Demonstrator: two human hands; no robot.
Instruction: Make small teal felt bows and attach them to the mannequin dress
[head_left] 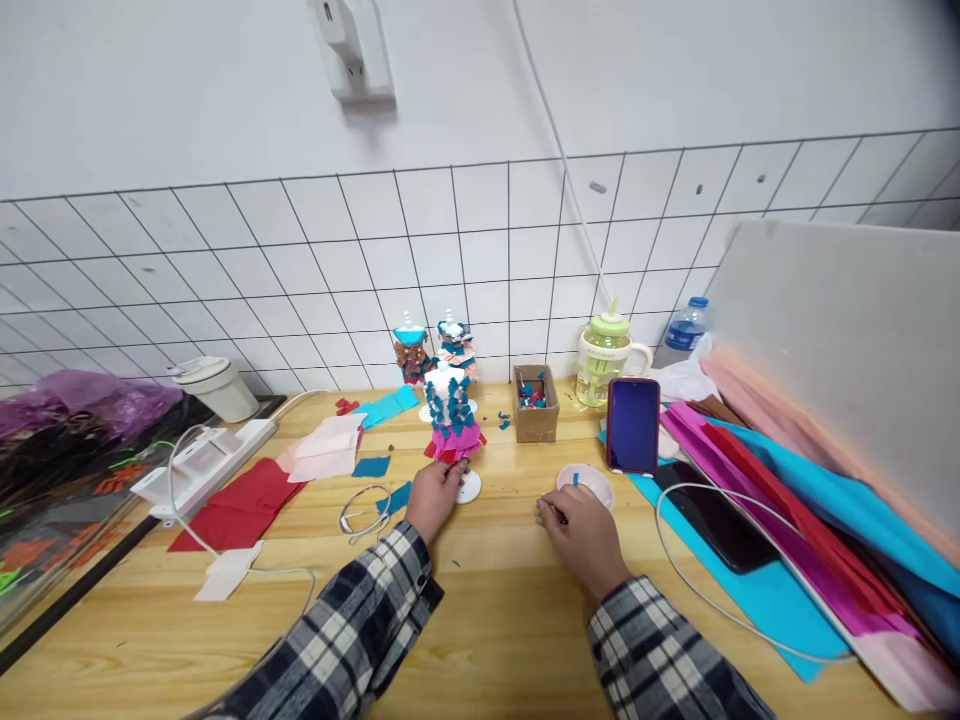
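Note:
A small white dress form point(448, 402) stands on a round white base point(469, 487). Blue paper bits cover its body, with magenta and red paper below as a skirt. My left hand point(435, 497) is closed at its stem, just under the skirt. My right hand point(583, 535) is pinched above the table, at the near side of a small pale pink dish point(600, 482). A blue scrap point(576, 480) shows at that dish. What the right fingertips hold, if anything, is too small to make out. Two more decorated dress forms point(411, 352) stand behind.
A cardboard box point(535, 425) holds paper scraps. To its right are a lidded green cup point(598, 365) and a propped phone point(632, 425). Coloured sheets point(795, 520) and a dark phone point(716, 515) lie right. Red paper point(240, 500), a power strip point(217, 465) and a coiled cable point(364, 512) lie left.

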